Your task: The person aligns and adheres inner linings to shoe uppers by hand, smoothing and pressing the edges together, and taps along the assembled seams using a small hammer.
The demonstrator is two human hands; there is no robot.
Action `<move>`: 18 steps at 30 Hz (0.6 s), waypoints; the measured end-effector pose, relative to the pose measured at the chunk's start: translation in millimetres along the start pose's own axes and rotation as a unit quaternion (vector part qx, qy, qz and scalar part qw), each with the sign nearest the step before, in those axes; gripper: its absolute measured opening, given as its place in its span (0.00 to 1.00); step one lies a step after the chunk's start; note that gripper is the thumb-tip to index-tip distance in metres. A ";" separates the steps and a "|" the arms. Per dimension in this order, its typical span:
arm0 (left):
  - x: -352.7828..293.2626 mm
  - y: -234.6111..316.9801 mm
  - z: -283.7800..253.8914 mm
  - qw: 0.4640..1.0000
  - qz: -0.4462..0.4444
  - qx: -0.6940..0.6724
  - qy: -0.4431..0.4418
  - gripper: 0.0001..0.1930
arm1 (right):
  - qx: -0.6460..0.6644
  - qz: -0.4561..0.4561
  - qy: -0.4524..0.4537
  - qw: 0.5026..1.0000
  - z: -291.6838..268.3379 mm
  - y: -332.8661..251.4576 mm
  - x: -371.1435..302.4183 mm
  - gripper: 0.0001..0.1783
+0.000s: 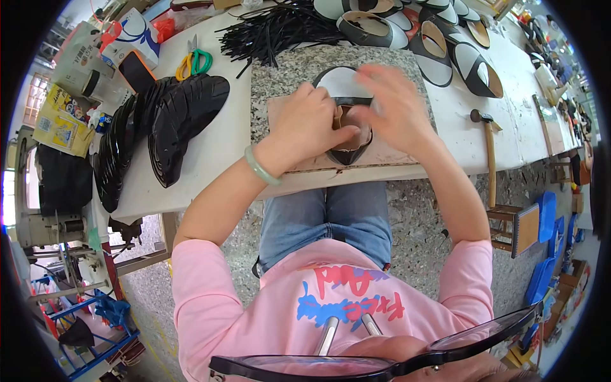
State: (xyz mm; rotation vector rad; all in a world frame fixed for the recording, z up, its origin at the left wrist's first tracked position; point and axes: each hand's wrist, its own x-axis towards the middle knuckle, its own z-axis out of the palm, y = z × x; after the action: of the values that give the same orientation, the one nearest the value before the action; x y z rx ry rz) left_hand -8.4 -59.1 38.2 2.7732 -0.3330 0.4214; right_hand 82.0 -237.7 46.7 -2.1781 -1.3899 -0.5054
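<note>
Workbench seen from above, with clock directions taken from the shoe upper (344,84), which lies over the near middle of the slab, its white toe toward 12 o'clock and its black heel toward 6. The left hand (310,121) is closed on the upper's rim at 9 o'clock, fingers bent and thumb across the opening; a pale green bangle (258,167) circles its wrist. The right hand (398,105), blurred, is at 3 o'clock, its fingers spread apart from the thumb; contact with the upper cannot be told. The work surface is a speckled grey stone slab (273,73), with a pale board (398,170) along its near side, on a white-covered table (216,153). Overlapping glossy black pieces (188,108) occupy 9 o'clock; scissors (202,61) with 1 yellow and 1 green handle lie at 10, near an orange-edged phone (137,71). Black strips (280,32) are heaped at 11; black-and-white uppers (433,69) cluster between 1 and 2. A hammer (491,153) lies at 3, its wooden handle toward the near edge. In the room, speckled floor (417,210) shows at 5, a wooden stool (505,226) and blue bins (541,280) at 4, and a metal machine (60,232) at 8.
</note>
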 end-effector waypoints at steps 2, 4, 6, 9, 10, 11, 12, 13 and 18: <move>5.6 7.6 1.8 0.999 0.001 0.016 -0.032 0.19 | -0.011 -0.018 -0.050 0.999 13.3 -8.0 -2.8 0.20; 10.7 3.8 10.8 0.991 0.015 0.055 -0.120 0.14 | -0.193 -0.025 -0.285 0.939 27.1 -7.3 0.5 0.05; 8.8 0.5 13.0 0.991 0.023 0.070 -0.108 0.11 | -0.185 -0.027 -0.283 0.941 26.5 -5.2 -7.1 0.07; 7.1 -11.2 17.8 0.994 0.046 0.048 -0.091 0.07 | -0.114 -0.032 -0.256 0.959 18.5 -8.6 -16.2 0.03; 7.9 -14.9 19.2 0.994 0.062 0.014 -0.084 0.06 | -0.105 -0.036 -0.251 0.961 13.0 -11.5 -16.0 0.03; 8.9 -16.5 21.5 0.994 0.062 0.014 -0.085 0.06 | -0.096 -0.040 -0.247 0.963 10.1 -14.2 -17.1 0.03; 15.2 -12.4 17.4 0.987 0.056 0.022 -0.149 0.05 | -0.097 -0.037 -0.247 0.963 12.0 -14.0 -21.6 0.03; 19.9 -9.1 13.7 0.975 0.051 0.031 -0.212 0.05 | -0.109 -0.014 -0.236 0.966 16.9 -13.5 -27.5 0.03; 8.1 -11.0 5.6 0.988 0.048 0.017 -0.149 0.06 | -0.088 0.034 -0.173 0.980 11.9 -2.2 -50.2 0.05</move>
State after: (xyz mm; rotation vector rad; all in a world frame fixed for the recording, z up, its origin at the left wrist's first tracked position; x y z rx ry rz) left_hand 3.5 -52.3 32.7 2.8621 -0.5358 0.0327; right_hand 60.0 -266.2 9.8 -2.5407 -1.4854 -0.2360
